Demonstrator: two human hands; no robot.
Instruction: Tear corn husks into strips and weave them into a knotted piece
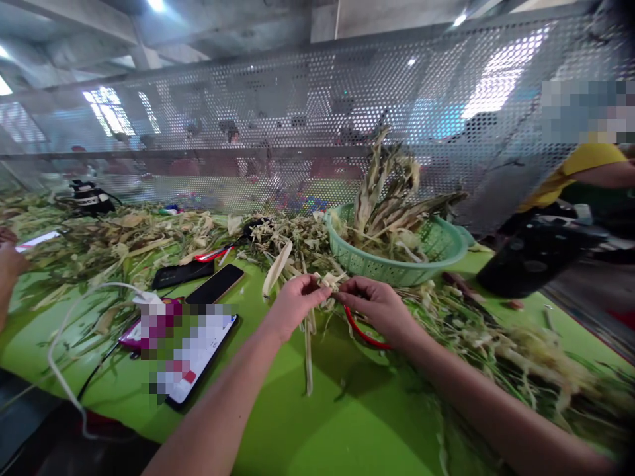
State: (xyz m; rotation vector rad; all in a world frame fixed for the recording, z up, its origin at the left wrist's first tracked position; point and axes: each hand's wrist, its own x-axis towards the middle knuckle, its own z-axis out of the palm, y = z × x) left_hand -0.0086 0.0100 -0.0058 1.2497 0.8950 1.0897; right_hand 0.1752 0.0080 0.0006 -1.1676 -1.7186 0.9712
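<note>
Over the green table (317,436), my left hand (297,301) pinches a small pale woven piece of dried husk strips (328,283) between thumb and fingers. My right hand (374,304) is closed at the other side of the same piece, its fingertips pressed together on it. One long husk strip (309,360) hangs down below my left hand. Partly hidden beneath my right hand is a red loop (362,330), perhaps a scissors handle. A broad dry husk leaf (278,268) lies just beyond my left hand.
Behind my hands stands a green plastic basket (397,268) of dried husks. Phones (215,284), a purple box (149,327) and a white cable (54,344) lie left. Loose husks (536,357) and a black bin (536,254) are right. Another person's hand (7,264) shows far left.
</note>
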